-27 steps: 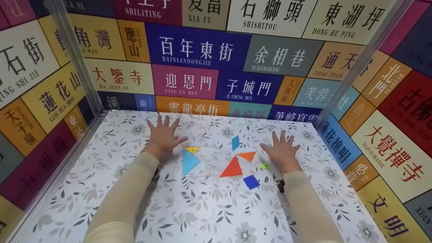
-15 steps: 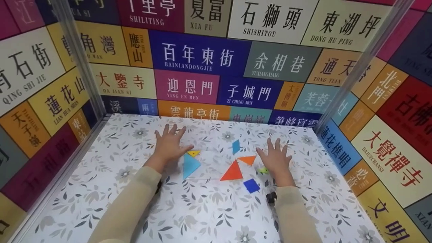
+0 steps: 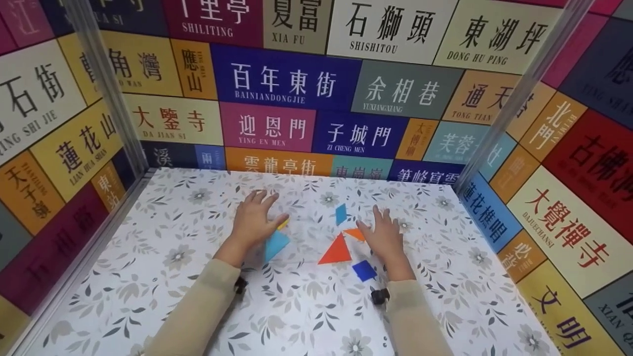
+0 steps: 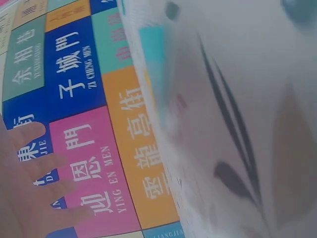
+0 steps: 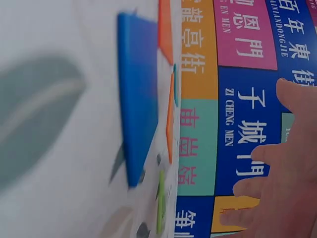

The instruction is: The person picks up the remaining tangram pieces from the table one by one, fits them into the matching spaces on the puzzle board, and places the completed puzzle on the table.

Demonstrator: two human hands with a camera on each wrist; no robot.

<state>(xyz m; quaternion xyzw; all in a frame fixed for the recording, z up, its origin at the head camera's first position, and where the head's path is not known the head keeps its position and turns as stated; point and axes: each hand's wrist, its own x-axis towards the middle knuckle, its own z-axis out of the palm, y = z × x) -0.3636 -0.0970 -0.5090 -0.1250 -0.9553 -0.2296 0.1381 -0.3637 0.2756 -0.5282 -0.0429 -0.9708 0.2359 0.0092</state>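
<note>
My left hand (image 3: 253, 222) hovers over the table with fingers spread, its thumb overlapping a small yellow triangle (image 3: 283, 224). A light blue tangram triangle (image 3: 277, 245) lies just beside that thumb. Across from it, my right hand (image 3: 384, 235) is held palm down, fingers loosely apart, and partly covers an orange triangle (image 3: 352, 233). Between the hands lie a red triangle (image 3: 337, 250) and a blue parallelogram (image 3: 341, 214). A dark blue square (image 3: 364, 270) is near the right wrist. The green piece (image 5: 161, 203) shows edge-on in the right wrist view; the right hand hides it in the head view.
The table (image 3: 296, 316) has a white leaf-and-flower cover. Panels with colourful street-name signs (image 3: 287, 79) enclose its back and sides, joined by clear corner strips (image 3: 499, 123). A small black device (image 3: 380, 296) sits at the right wrist.
Both hands have drawn inward and a little nearer the body. The left thumb now overlaps the yellow triangle, and the right hand has come over the green and orange pieces. The pieces keep their arrangement.
</note>
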